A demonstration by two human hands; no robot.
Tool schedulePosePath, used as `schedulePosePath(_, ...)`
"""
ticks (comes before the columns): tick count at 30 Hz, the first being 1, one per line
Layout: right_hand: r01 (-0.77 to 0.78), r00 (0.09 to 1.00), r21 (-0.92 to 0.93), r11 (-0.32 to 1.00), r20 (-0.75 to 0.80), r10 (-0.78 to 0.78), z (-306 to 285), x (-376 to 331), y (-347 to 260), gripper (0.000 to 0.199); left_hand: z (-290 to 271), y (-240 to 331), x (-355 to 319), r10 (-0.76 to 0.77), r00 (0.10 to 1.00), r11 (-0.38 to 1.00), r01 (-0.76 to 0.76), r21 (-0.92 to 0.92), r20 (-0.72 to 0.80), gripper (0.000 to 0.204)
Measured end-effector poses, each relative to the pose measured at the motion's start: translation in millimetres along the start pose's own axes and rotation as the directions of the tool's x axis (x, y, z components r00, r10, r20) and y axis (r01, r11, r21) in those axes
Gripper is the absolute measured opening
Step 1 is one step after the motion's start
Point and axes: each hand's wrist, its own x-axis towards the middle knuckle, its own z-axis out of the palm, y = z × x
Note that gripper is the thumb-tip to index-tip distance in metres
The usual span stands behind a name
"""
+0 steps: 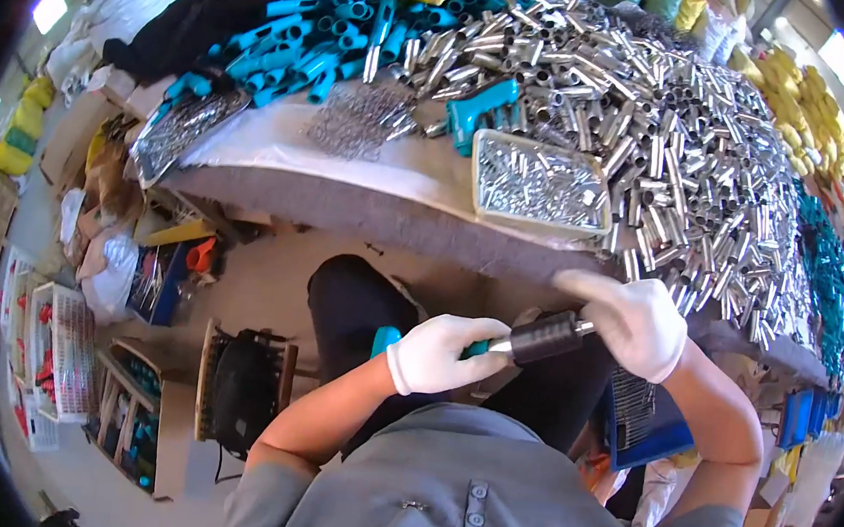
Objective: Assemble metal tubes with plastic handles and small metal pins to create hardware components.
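My left hand point(444, 354), in a white glove, is closed around a teal handle point(476, 349) held over my lap. A short metal collar joins this handle to a black ribbed cylinder point(546, 339), which points right. A bright metal end point(584, 328) sticks out of the cylinder beside my right hand point(637, 325). That hand is gloved too; its fingers are smeared by motion, so their grip is unclear. On the table ahead lie a teal pistol-shaped handle point(480, 111) and a clear tray point(476, 190) of small metal parts.
A big heap of shiny metal tubes point(652, 153) covers the table's right side. Teal handles point(332, 30) pile up at the back left, near thin wire pieces point(359, 123). The table edge point(376, 217) runs before my knees. A blue bin point(664, 425) stands low right, a stool point(245, 389) left.
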Motion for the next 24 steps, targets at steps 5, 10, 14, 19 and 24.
schedulePosePath(5, 0.119, 0.980, 0.339, 0.933, 0.110, -0.165, 10.1, -9.7, 9.4, 0.080, 14.9, -0.6, -2.4, -0.008, 1.000, 0.999, 0.008, 0.033, -0.002, 0.028)
schedulePosePath(10, -0.044, 0.999, 0.246, 0.968, -0.019, 0.050, 22.3, -27.1, 13.1, 0.060, 20.5, -3.1, -6.6, -0.078, 0.997, 0.996, 0.078, 0.038, 0.008, 0.025)
schedulePosePath(14, -0.068, 0.996, 0.167, 0.984, 0.074, 0.056, 28.5, -34.4, 18.9, 0.073, 27.7, -3.7, -2.6, -0.031, 0.999, 0.998, 0.028, 0.059, 0.041, 0.025)
schedulePosePath(19, 0.116, 0.986, 0.449, 0.886, 0.053, -0.156, 34.7, -30.2, 20.7, 0.074, 33.3, -4.4, 2.8, -0.068, 0.993, 0.994, 0.060, 0.089, 0.095, 0.026)
schedulePosePath(24, -0.048, 0.996, 0.204, 0.978, -0.059, 0.061, 38.5, -41.4, 26.5, 0.050, 34.3, -6.2, 3.5, -0.045, 0.997, 0.997, 0.041, 0.058, 0.067, 0.024)
